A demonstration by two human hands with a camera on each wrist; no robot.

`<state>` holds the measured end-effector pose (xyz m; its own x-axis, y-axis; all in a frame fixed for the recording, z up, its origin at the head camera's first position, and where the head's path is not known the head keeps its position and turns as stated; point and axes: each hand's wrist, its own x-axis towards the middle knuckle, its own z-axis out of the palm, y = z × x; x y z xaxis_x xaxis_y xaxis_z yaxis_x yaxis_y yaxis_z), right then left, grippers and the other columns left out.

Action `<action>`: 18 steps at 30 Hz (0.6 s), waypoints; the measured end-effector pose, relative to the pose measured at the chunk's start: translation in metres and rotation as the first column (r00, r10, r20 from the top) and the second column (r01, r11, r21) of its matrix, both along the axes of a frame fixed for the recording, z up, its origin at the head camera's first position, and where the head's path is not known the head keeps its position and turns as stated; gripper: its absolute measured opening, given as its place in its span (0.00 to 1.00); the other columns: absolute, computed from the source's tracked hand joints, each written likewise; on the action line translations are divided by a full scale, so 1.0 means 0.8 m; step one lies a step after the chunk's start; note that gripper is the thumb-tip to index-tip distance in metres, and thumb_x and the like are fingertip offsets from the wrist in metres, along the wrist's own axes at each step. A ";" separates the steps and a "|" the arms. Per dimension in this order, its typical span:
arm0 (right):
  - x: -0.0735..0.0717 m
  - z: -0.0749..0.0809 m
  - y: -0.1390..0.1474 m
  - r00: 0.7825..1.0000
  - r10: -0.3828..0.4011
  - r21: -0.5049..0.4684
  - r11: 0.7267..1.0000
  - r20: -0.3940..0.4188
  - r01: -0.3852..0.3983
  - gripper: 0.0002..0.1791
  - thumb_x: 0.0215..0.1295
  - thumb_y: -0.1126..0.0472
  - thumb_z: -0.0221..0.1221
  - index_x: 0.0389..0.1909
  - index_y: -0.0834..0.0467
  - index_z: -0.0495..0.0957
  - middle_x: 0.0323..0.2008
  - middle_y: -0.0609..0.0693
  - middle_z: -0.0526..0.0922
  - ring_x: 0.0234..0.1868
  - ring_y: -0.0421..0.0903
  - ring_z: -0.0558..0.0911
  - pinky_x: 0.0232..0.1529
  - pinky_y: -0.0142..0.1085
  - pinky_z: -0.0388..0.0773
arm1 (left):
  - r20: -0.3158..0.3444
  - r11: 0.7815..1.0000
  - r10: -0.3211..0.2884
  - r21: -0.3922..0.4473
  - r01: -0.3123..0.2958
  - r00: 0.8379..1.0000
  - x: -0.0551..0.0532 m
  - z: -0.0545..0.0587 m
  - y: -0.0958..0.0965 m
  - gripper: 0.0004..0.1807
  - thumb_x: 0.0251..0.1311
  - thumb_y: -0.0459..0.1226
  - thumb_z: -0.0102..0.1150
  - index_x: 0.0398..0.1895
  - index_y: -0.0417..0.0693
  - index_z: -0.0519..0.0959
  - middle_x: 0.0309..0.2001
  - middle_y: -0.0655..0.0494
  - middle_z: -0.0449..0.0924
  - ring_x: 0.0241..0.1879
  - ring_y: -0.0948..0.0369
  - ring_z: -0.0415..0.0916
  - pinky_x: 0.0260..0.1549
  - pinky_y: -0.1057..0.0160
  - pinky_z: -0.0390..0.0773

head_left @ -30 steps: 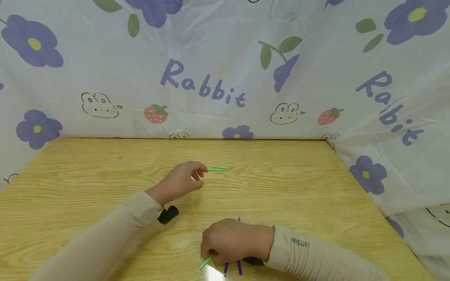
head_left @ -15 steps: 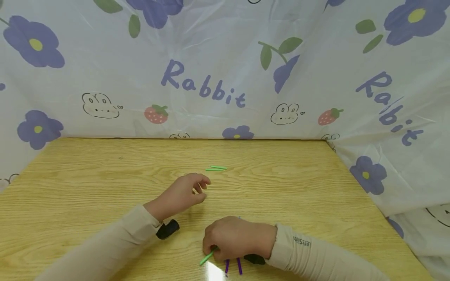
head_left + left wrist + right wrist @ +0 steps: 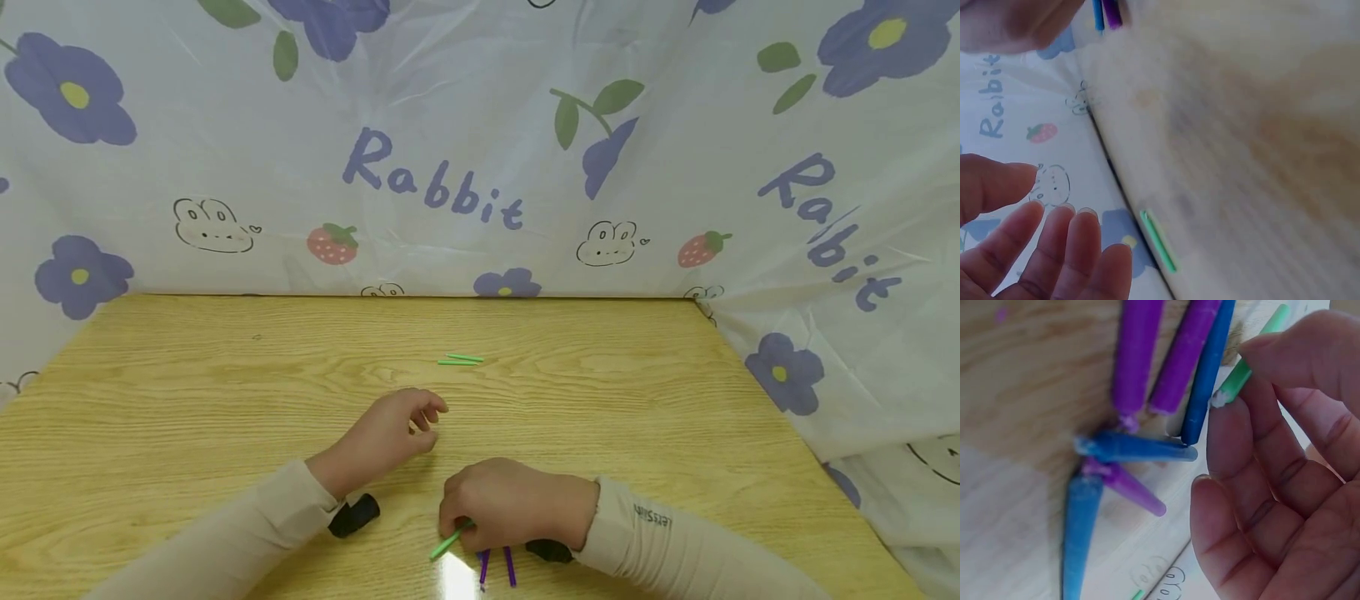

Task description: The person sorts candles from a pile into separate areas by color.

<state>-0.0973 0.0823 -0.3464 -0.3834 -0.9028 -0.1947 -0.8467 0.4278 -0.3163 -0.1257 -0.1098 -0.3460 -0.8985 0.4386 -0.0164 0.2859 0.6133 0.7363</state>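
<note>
My right hand (image 3: 502,504) pinches a thin green stick (image 3: 1237,381) with a white tufted end between thumb and fingers. In the head view the free end of this stick points down and left, low over the table. Several purple sticks (image 3: 1138,356) and blue sticks (image 3: 1082,531) lie beside the hand in the right wrist view, some with their ends meeting at an angle. From the head, the right hand hides most of them. My left hand (image 3: 386,433) hovers to the left, fingers loosely bent and nothing in them.
Two more green sticks (image 3: 459,362) lie side by side farther back on the wooden table (image 3: 225,400). A white printed cloth (image 3: 450,100) hangs behind the table and along its sides. A black wrist device (image 3: 354,515) sits under the left cuff.
My left hand has drawn back toward me from the two far green sticks, which stay on the table. My right hand has shifted slightly right and away from me, still holding its green stick.
</note>
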 end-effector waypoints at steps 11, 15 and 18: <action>0.000 -0.003 0.004 1.000 -0.007 -0.011 1.000 -0.023 0.007 0.09 0.55 0.66 0.65 0.34 0.49 0.85 0.30 0.35 0.77 0.28 0.26 0.68 0.31 0.15 0.64 | 0.039 0.998 -0.059 0.017 0.059 0.997 0.026 -0.005 -0.006 0.10 0.60 0.30 0.57 0.45 0.39 0.79 0.38 0.54 0.77 0.38 0.60 0.74 0.36 0.62 0.75; -0.001 -0.004 0.005 1.000 -0.014 -0.015 1.000 -0.015 0.014 0.09 0.56 0.66 0.65 0.35 0.49 0.85 0.31 0.35 0.78 0.29 0.26 0.68 0.33 0.15 0.65 | 0.083 0.997 -0.068 0.026 0.067 0.994 0.034 -0.009 -0.007 0.09 0.59 0.30 0.60 0.44 0.40 0.79 0.39 0.54 0.77 0.38 0.61 0.73 0.36 0.63 0.74; -0.001 -0.003 0.005 1.000 -0.021 -0.015 1.000 -0.016 0.020 0.09 0.56 0.66 0.65 0.35 0.48 0.85 0.31 0.34 0.78 0.29 0.26 0.68 0.33 0.16 0.65 | 0.097 0.997 -0.077 0.035 0.074 0.992 0.038 -0.011 -0.008 0.09 0.59 0.30 0.61 0.44 0.40 0.79 0.38 0.55 0.77 0.38 0.61 0.73 0.35 0.63 0.74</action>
